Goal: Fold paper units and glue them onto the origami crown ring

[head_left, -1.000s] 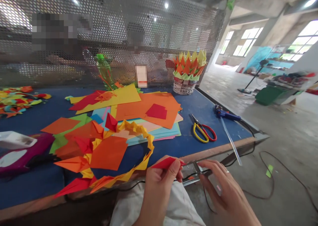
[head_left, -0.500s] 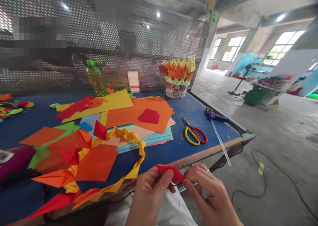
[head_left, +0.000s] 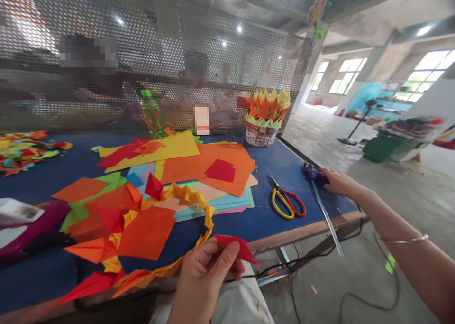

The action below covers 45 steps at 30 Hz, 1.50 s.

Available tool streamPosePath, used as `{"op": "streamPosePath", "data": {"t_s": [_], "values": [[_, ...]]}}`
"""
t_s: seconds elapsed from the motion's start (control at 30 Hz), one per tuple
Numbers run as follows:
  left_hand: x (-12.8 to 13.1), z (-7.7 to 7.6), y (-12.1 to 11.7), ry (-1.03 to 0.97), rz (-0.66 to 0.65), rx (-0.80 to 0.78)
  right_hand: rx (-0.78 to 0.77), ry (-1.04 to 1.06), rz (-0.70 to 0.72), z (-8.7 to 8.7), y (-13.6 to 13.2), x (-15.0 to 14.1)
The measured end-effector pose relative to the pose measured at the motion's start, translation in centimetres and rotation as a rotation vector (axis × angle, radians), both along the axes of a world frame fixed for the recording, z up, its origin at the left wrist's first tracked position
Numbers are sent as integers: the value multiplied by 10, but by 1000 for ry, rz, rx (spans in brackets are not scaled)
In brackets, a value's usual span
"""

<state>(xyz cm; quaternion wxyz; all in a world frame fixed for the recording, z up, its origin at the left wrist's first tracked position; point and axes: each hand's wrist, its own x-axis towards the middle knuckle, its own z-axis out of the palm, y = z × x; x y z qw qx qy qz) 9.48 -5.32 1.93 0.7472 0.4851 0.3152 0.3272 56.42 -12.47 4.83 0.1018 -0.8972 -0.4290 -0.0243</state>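
Note:
In front of my lap, my left hand (head_left: 211, 269) pinches a folded piece of red paper (head_left: 236, 248) between thumb and fingers, its pointed end toward the right. My right hand (head_left: 343, 184) is stretched out to the table's right edge, closed around the handle of a blue glue gun (head_left: 313, 171). From the gun a clear glue stick (head_left: 325, 215) slants down past the table edge. Left of the gun lie scissors (head_left: 287, 203) with one yellow and one red handle. Beside my left hand rests a curved yellow folded-paper chain (head_left: 208, 210) with red and orange paper points on it.
Coloured paper sheets (head_left: 227, 196) are stacked mid-table. A basket with paper points (head_left: 261, 133) and a green bottle (head_left: 151, 110) stand by the perforated metal screen (head_left: 227, 63). Small paper pieces (head_left: 24, 153) lie at left. A cable (head_left: 270, 267) hangs below the table edge.
My right hand has left the red paper and moved right onto the glue gun. My left hand still holds the paper. The view has turned slightly left.

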Motion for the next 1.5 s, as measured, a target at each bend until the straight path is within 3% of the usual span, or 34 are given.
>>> {"op": "streamPosePath", "data": {"t_s": [0.13, 0.23, 0.47, 0.6, 0.8, 0.97, 1.07, 1.27, 1.5], "values": [[5, 6, 1, 15, 64, 8, -47, 15, -12, -19, 5, 15], [5, 10, 2, 19, 32, 27, -26, 8, -32, -25, 3, 15], [-3, 25, 2, -3, 39, 79, 181, 85, -72, -16, -16, -7], [-8, 39, 5, -15, -2, 192, 399, 211, -46, -5, -22, -48], [-11, 58, 31, 18, 18, 318, 622, 513, 206, 3, -24, -151], [-20, 73, 54, 75, 80, 376, 641, 649, 345, -4, -21, -226], [-27, 80, 66, 122, 89, 394, 776, 729, 388, -14, -15, -259], [-28, 84, 81, 197, 86, 436, 819, 701, 526, -33, -2, -293], [-21, 81, 82, 254, 28, 472, 764, 614, 615, -30, 2, -307]]}}
